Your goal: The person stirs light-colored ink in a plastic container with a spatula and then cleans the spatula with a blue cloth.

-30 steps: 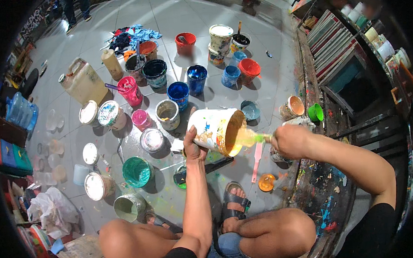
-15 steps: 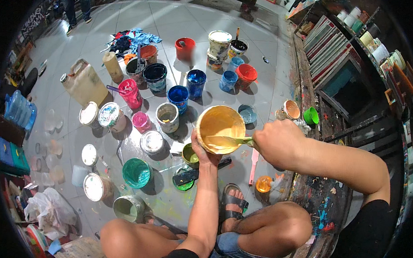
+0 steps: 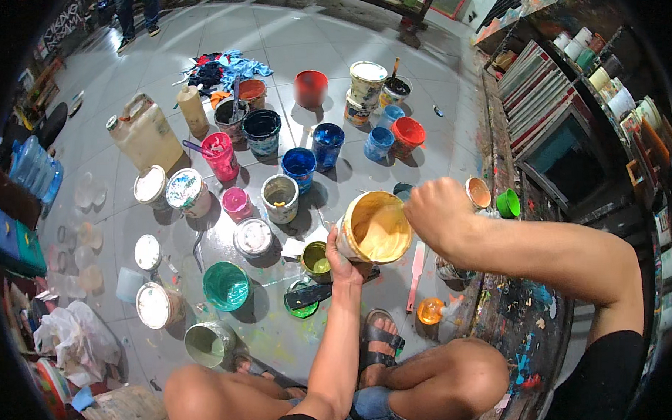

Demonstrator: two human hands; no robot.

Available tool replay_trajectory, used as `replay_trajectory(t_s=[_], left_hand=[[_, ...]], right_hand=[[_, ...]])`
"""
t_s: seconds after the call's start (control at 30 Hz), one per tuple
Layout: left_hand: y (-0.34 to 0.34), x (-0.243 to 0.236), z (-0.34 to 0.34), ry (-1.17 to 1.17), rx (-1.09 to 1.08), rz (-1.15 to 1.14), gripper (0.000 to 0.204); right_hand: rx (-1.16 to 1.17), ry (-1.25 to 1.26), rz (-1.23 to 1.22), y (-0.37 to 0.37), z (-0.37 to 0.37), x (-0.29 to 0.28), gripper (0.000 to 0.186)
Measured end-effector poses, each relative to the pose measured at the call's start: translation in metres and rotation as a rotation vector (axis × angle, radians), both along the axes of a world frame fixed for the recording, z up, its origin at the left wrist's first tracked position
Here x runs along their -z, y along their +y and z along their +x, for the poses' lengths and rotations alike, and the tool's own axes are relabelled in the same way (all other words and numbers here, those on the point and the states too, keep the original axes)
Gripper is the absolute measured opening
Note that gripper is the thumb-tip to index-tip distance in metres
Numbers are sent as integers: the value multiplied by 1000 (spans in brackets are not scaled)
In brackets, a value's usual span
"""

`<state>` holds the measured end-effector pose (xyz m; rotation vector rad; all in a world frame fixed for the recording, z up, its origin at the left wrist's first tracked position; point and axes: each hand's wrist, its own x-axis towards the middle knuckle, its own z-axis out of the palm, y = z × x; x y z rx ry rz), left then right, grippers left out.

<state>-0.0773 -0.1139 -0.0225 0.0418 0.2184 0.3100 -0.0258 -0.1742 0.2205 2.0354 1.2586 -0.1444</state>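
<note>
Spreading across most of the view, the grey tiled floor [image 3: 300, 33] carries a crowd of paint tubs [image 3: 199, 207], and a paint-spattered wooden ledge [image 3: 503, 337] runs along its right side. Past the ledge, at upper right, flat frames [image 3: 539, 92] stand on edge in a row. At upper left, a dark wall [image 3: 63, 31] bears pale painted capitals, the clearest writing I can pick out; near it are a person's trousered legs [image 3: 131, 13]. A cloudy jerrycan [image 3: 147, 139] stands left of centre, a crumpled white bag [image 3: 74, 341] lies at lower left, and a heap of rags [image 3: 231, 69] at upper left.

Just right of centre, the white tub of yellow paint [image 3: 349, 232] is tilted, clear of the floor. The left hand [image 3: 343, 265] cups it from its lower left, some fingers hidden. The right hand [image 3: 440, 214], beside the rim, is curled tight round a spatula [image 3: 385, 227]; the fist hides the handle, and the blurred, coated blade is inside. Any labels on the tubs are too small or smeared to read.

Near the left hand sits an olive-green pot [image 3: 308, 266]. A pink stick [image 3: 415, 281] lies right of that, with a little orange cup [image 3: 430, 310] just below.
</note>
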Motion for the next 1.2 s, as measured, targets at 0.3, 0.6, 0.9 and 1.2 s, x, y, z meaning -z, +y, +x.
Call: replay_trajectory(t_s=[0.3,0.6,0.9,1.2], left_hand=[[4,9,0,55,-12,-1,55],[-6,18,-3,-20,85,0,60],[-10,8,-10,58,122,126,68],[-10,14,-12,48,46,43,47]], right_hand=[[72,65,-30,-5,0,4,14],[32,0,-30,-21,8,0,13],[-117,14,184,-44,6,21,11],[34,46,98,-26,17,20,11]])
